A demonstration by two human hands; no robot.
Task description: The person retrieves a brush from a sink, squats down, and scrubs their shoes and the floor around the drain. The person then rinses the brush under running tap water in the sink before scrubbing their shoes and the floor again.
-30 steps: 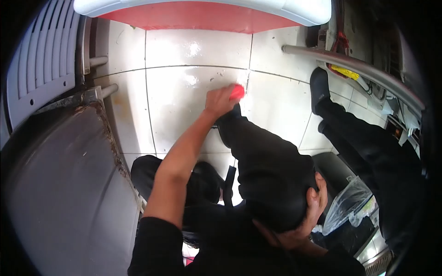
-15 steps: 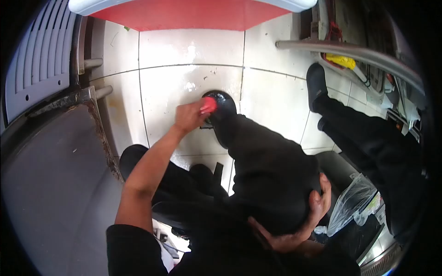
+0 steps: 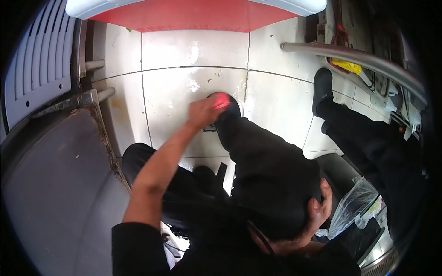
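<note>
My left hand (image 3: pixel 202 113) is closed round a small bright red thing (image 3: pixel 221 101) whose kind I cannot make out. It presses this against the top of a black shoe (image 3: pixel 234 109), which looks wet and stands on the tiled floor (image 3: pixel 193 138). The shoe is on my right foot, below a black trouser leg (image 3: pixel 271 156). My right hand (image 3: pixel 317 209) rests cupped against the bent right knee (image 3: pixel 294 198), fingers spread and holding nothing. Part of its palm is hidden by the knee.
A red and white box-like thing (image 3: pixel 193 18) is ahead. Dark metal equipment (image 3: pixel 60 184) with a rusty edge stands at left. Another person's leg (image 3: pixel 368 133) and black shoe (image 3: pixel 323 89) are at right, below a metal rail (image 3: pixel 340 50). A clear plastic bag (image 3: pixel 352 207) lies near my right hand.
My left hand has shifted slightly to the right over the shoe, with the red thing in it. My right hand stays at the knee. The whole view has moved a little.
</note>
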